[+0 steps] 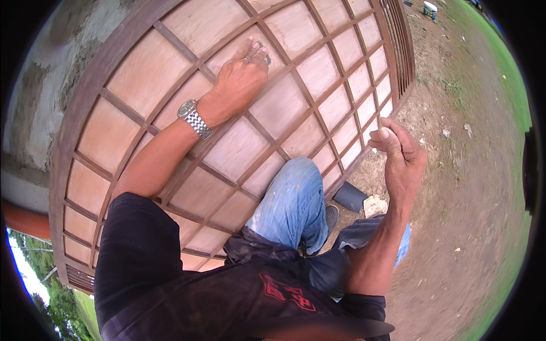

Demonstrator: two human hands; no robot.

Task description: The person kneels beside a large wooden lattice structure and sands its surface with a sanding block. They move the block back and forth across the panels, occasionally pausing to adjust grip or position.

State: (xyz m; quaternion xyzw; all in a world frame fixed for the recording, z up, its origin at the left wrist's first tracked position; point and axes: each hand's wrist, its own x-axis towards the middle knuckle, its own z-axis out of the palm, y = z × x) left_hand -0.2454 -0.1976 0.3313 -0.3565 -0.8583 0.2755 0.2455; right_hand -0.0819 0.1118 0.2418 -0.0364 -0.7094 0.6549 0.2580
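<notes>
A large wooden panel (pixel 276 105) fills the middle, with dark brown strips crossing in a grid over pale reddish board. My left hand (pixel 243 68), with a steel watch at its wrist, presses flat against one of the upper squares. Under its fingertips shows the edge of a dark grey piece of what looks like sandpaper (pixel 266 54); the rest is covered by the fingers. My right hand (pixel 399 147) is raised off the panel's right edge, fingers curled and thumb against them. Nothing shows in it.
Slats (pixel 396 47) line the panel's far end. A rough cement surface (pixel 64 81) lies beyond its left edge. Near my shoe (pixel 331 217) are a dark pipe piece (pixel 350 197) and a pale chunk (pixel 375 206). A white-lidded bucket (pixel 430 10) stands on the dirt ground (pixel 452 170).
</notes>
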